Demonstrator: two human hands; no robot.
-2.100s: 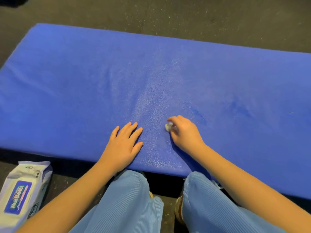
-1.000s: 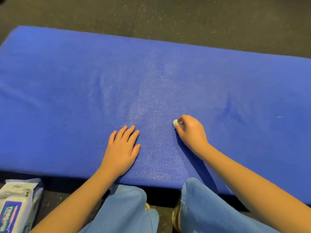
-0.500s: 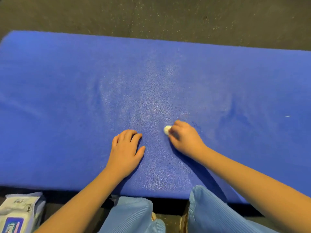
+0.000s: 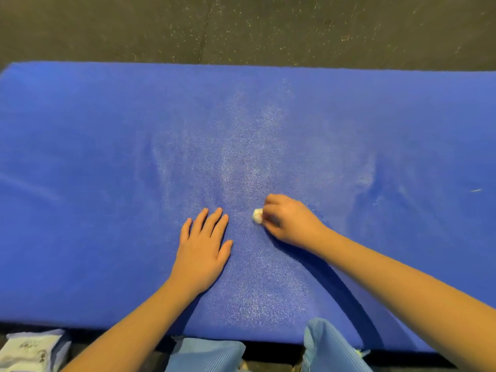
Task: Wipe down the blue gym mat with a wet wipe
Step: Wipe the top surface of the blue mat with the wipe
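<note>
The mat (image 4: 107, 183) lay flat on a dark speckled floor (image 4: 241, 28) and filled the view from side to side. The wipe (image 4: 257, 216), balled into a small white wad, sat on the mat's near half and touched its surface. The right hand (image 4: 291, 221) gripped it, fingers curled round the wad so that only its left end showed. The left hand (image 4: 204, 245) rested palm down on the mat just left of the wipe and apart from it, fingers straight and slightly spread, holding nothing. Around both hands the mat glistened with a pale sheen that ran toward its far edge. A thin light fleck (image 4: 476, 190) lay on the mat toward its right end. Off the mat's near edge showed 2 knees in light blue ribbed trousers (image 4: 209, 355). A white pack (image 4: 32, 350) lay on the floor by the same edge, toward the mat's left end, cut off by the frame.
</note>
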